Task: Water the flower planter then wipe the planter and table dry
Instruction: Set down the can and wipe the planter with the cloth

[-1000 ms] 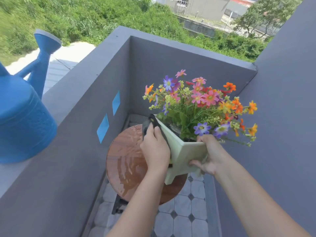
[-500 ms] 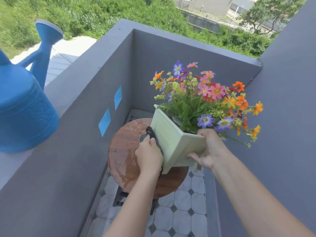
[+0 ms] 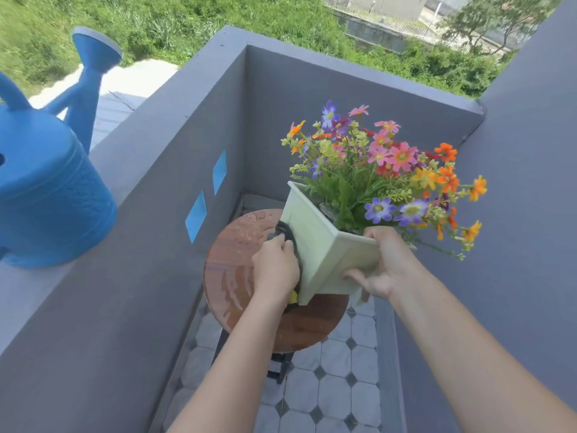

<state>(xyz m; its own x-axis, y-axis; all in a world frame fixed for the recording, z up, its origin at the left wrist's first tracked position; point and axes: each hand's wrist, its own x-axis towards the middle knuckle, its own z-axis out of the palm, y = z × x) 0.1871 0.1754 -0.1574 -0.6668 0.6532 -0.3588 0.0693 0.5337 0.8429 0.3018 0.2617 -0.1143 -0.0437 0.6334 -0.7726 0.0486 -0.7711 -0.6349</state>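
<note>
Wiping the planter (image 3: 324,245) is the step in hand, and you have it lifted clear of the round table (image 3: 237,270), tilted so the flowers (image 3: 384,170) lean away from you to the right. Your right hand (image 3: 379,267) is clamped on the near corner, thumb over the rim and fingers curled under the base, so keep that hold firm while the other hand presses. Your left hand (image 3: 274,270) is closed on the dark cloth (image 3: 285,234), flat against the planter's left face. Draw the cloth in long strokes from the rim toward the foot, then turn the pot in your right hand to bring the next face round. Below your grip the table looks wet and streaked, so it likely needs the cloth afterward. The blue watering can (image 3: 46,189) stands well off to your left on the wall ledge.
</note>
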